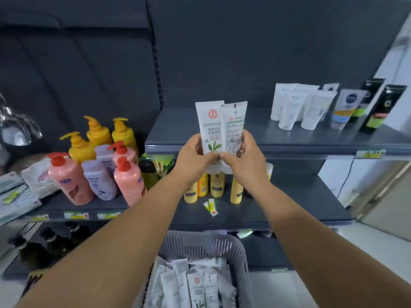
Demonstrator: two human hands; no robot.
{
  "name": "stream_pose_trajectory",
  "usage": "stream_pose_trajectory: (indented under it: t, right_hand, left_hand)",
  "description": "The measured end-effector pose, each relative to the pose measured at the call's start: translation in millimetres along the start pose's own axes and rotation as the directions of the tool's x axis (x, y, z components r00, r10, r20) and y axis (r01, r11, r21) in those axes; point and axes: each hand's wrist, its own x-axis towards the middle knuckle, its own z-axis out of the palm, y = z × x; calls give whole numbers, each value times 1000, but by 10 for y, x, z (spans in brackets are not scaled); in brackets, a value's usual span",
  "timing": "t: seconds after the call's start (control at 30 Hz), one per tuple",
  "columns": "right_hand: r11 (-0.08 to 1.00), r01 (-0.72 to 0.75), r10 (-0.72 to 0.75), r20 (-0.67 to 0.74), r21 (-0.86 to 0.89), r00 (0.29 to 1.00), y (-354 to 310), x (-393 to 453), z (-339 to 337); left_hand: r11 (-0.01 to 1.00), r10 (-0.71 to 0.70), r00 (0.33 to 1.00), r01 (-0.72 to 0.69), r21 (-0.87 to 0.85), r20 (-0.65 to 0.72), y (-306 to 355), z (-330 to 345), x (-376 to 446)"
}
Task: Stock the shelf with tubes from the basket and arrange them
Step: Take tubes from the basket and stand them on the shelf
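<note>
Two white tubes are held upright, caps down, in front of the upper shelf's edge. My left hand grips the front tube with the red seal and green leaf. My right hand grips the second tube, which shows its printed back and sits slightly behind the first. The two tubes touch side by side. Below, a grey slotted basket holds several more white tubes.
Several white tubes and dark and blue tubes stand at the right of the upper shelf. Pump bottles fill the left lower shelf. Yellow bottles stand on the middle shelf under my hands.
</note>
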Motion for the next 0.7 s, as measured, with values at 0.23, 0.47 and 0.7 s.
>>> stream_pose_trajectory:
  t: [0.23, 0.47, 0.7]
  right_hand:
    - [1000, 2, -3, -52, -27, 999, 22, 948, -248]
    - [992, -71, 61, -97, -105, 993, 436, 2085, -412]
    - [967, -176, 164, -79, -184, 983, 872, 2851, -317]
  left_hand:
    - [990, 71, 994, -60, 129, -81, 271, 325, 839]
    - [977, 16, 989, 15, 211, -147, 168, 708, 1891]
    - [963, -39, 984, 83, 256, -173, -113, 967, 2705]
